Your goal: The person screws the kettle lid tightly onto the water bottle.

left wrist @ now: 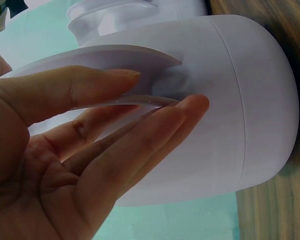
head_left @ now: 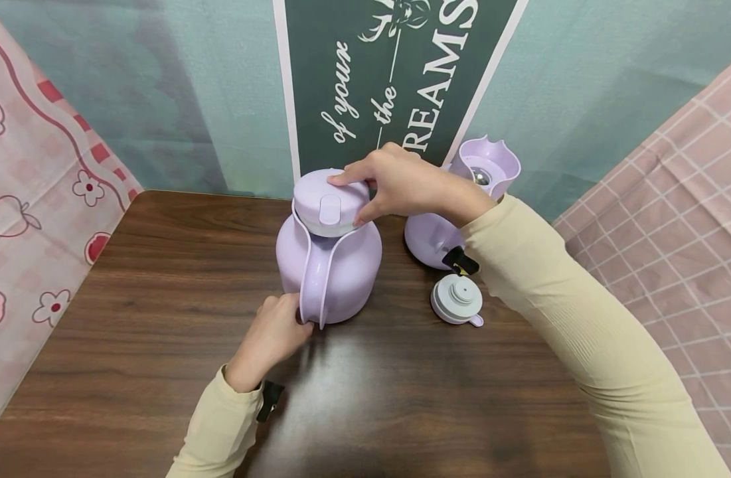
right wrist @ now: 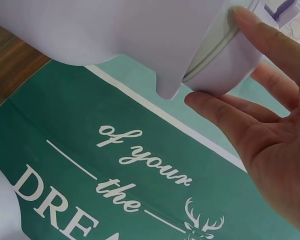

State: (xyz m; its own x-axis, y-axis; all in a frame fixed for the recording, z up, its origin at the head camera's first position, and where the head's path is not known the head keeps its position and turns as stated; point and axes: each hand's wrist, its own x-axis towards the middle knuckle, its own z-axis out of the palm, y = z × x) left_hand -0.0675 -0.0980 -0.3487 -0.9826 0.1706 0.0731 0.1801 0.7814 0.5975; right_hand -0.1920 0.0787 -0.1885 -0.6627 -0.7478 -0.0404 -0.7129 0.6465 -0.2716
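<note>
A lilac thermos jug stands upright on the table, its handle toward me. My left hand holds that handle low down, thumb on one side and fingers on the other, as the left wrist view shows. On the jug's mouth sits a round lilac lid with a tab, slightly tilted. The right hand grips this lid, thumb at its near edge and fingers over the top and far side. In the right wrist view, the lid's pale lower rim shows at the jug's opening.
Behind my right forearm stands a second lilac jug without a lid, partly hidden. A smaller lid lies upside down on the brown wooden table nearby. A green lettered banner hangs on the cloth close behind the jugs.
</note>
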